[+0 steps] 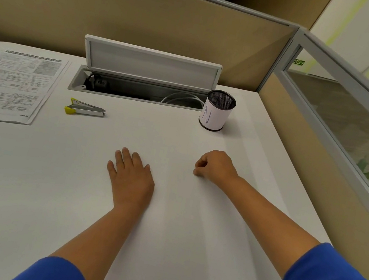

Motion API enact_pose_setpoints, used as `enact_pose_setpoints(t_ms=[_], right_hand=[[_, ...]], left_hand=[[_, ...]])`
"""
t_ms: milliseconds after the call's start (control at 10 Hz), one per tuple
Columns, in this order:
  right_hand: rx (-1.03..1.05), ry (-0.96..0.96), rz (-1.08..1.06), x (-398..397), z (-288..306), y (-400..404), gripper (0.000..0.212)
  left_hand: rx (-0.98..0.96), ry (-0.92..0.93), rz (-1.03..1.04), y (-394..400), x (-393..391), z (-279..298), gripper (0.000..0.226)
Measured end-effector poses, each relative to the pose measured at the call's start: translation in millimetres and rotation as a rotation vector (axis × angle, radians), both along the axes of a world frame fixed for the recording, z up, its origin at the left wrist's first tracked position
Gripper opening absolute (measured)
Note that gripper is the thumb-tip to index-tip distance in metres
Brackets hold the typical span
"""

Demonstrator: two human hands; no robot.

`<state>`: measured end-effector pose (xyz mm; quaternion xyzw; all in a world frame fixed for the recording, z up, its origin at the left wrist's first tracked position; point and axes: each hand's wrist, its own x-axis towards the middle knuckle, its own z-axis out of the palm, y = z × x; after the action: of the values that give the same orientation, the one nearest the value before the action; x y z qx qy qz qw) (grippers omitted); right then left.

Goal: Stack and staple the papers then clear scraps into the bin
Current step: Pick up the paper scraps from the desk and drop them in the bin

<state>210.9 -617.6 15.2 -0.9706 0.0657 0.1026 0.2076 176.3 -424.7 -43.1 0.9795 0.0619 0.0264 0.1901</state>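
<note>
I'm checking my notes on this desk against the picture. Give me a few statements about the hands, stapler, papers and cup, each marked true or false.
1. The left hand lies flat on the desk. True.
2. The right hand holds the stapler. False: the stapler lies alone on the desk, and the right hand's fingers are curled, pinching something too small to tell.
3. The papers lie at the left of the desk. True.
4. The mesh cup lies tipped over. False: it stands upright.
5. The cable hatch lid is closed. False: it is open.
</note>
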Motion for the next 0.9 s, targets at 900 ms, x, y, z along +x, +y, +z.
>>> enact_pose_setpoints(t_ms=[900], right_hand=[[-0.087,0.014,0.038,-1.3,-17.7,2.4,0.022]], left_hand=[[0.004,0.010,-0.003,-1.0,-0.2,2.4,0.051]])
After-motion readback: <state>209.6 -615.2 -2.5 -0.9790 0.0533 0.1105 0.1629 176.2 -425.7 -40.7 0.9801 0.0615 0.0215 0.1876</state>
